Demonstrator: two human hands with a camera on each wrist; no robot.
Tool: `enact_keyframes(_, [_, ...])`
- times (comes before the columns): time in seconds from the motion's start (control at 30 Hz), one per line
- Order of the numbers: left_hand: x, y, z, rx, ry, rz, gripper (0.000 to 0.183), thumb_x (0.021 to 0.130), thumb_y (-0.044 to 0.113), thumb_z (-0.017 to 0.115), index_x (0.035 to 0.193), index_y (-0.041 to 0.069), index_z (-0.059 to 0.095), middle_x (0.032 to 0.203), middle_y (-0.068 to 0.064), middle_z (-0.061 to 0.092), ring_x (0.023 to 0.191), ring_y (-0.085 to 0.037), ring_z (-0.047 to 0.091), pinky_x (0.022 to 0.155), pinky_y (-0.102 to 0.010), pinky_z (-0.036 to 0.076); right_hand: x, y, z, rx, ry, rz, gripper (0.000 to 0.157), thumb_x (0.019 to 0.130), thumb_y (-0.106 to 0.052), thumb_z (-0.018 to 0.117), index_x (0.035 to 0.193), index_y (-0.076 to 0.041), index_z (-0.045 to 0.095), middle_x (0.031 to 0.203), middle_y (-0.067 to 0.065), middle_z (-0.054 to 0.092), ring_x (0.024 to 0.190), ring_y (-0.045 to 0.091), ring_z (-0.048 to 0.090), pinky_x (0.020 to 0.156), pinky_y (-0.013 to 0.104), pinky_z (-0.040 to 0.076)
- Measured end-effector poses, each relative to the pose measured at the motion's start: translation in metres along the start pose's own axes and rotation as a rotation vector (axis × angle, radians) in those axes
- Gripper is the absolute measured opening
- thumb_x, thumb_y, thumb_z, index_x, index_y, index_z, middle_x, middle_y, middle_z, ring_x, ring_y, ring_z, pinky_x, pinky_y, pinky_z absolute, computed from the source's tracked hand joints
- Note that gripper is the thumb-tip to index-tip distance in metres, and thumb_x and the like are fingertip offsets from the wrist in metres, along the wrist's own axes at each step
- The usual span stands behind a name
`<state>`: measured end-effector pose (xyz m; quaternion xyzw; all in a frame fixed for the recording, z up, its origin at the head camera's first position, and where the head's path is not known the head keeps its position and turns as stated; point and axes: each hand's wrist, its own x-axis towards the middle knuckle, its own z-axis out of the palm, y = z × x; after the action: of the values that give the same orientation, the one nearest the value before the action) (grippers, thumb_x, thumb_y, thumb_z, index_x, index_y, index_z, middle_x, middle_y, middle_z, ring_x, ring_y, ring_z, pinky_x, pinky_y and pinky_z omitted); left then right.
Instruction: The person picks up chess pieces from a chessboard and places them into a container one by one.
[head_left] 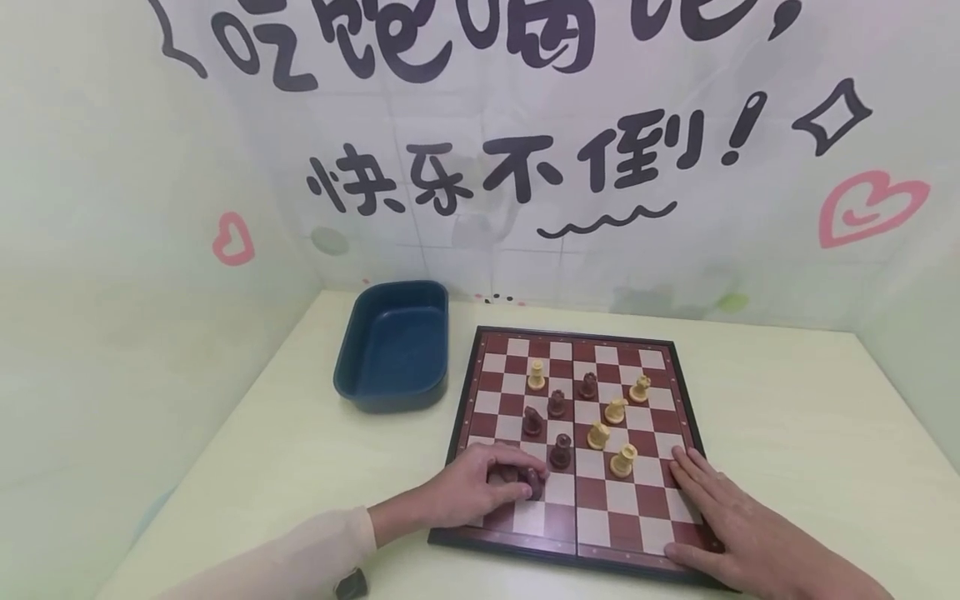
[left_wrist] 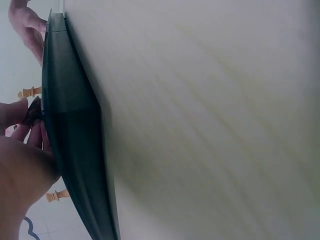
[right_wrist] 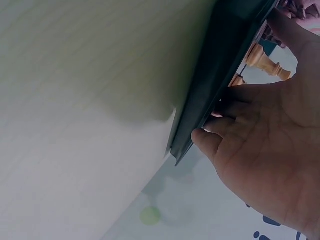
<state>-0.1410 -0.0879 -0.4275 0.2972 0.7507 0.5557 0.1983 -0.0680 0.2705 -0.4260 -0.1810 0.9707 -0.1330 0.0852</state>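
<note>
A red-and-white chessboard with a dark rim lies on the table. At its near left part, my left hand pinches a dark brown chess piece between thumb and fingers, low over the squares. In the left wrist view that piece shows between the thumb and fingertips. Just beyond stands another dark piece, with a dark knight behind it. My right hand rests on the board's right edge, fingers extended and thumb near the front corner. Cream pieces, including a rook, stand right of the middle seam.
A deep blue plastic bin stands on the table left of the board's far corner. Further upright pieces include a cream rook and a cream queen. A printed wall sheet rises behind the table. A small black object lies near the left sleeve.
</note>
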Motion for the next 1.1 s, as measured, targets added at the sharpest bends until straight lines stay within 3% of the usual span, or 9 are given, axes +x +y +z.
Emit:
enact_keyframes(0.1, [-0.001, 0.000, 0.001, 0.007, 0.013, 0.007, 0.021, 0.094, 0.002, 0.072, 0.114, 0.009, 0.076, 0.110, 0.003, 0.073, 0.102, -0.014, 0.067, 0.089, -0.028, 0.055, 0.001, 0.000, 0.001, 0.000, 0.005, -0.004, 0.105, 0.089, -0.078, 0.053, 0.161, -0.007, 0.025, 0.167, 0.010, 0.020, 0.147, 0.032, 0.029, 0.100, 0.051, 0.049])
enact_keyframes(0.33, [-0.004, -0.001, 0.005, -0.002, 0.019, 0.001, 0.014, 0.093, 0.006, 0.075, 0.105, 0.010, 0.078, 0.101, 0.005, 0.074, 0.094, -0.011, 0.067, 0.081, -0.025, 0.055, -0.002, 0.005, 0.005, -0.032, 0.032, -0.045, 0.102, 0.090, -0.076, 0.053, 0.159, -0.003, 0.031, 0.165, 0.012, 0.024, 0.149, 0.022, 0.023, 0.102, 0.046, 0.048])
enact_keyframes(0.63, [-0.003, -0.003, 0.006, 0.001, 0.029, 0.019, 0.013, 0.092, 0.009, 0.077, 0.105, 0.009, 0.079, 0.100, 0.005, 0.074, 0.093, -0.012, 0.067, 0.079, -0.025, 0.055, -0.003, 0.009, 0.011, -0.024, 0.111, -0.085, 0.098, 0.091, -0.071, 0.058, 0.159, -0.004, 0.032, 0.165, 0.010, 0.026, 0.142, -0.013, -0.009, 0.100, 0.045, 0.050])
enact_keyframes(0.93, [-0.001, -0.006, 0.006, 0.015, 0.034, 0.086, 0.014, 0.090, 0.009, 0.079, 0.104, 0.009, 0.079, 0.100, 0.004, 0.075, 0.099, -0.015, 0.068, 0.093, -0.030, 0.052, -0.002, 0.013, 0.011, 0.007, 0.083, -0.081, 0.101, 0.090, -0.073, 0.056, 0.158, -0.003, 0.032, 0.165, 0.012, 0.026, 0.138, -0.017, -0.012, 0.101, 0.046, 0.049])
enact_keyframes(1.1, [-0.002, -0.007, 0.007, 0.010, 0.015, 0.071, 0.014, 0.092, 0.013, 0.077, 0.105, 0.011, 0.079, 0.103, 0.006, 0.074, 0.102, -0.014, 0.067, 0.094, -0.030, 0.052, -0.004, 0.017, 0.013, 0.036, 0.086, -0.100, 0.101, 0.090, -0.070, 0.061, 0.158, -0.002, 0.030, 0.164, 0.014, 0.025, 0.137, -0.018, -0.015, 0.099, 0.045, 0.050])
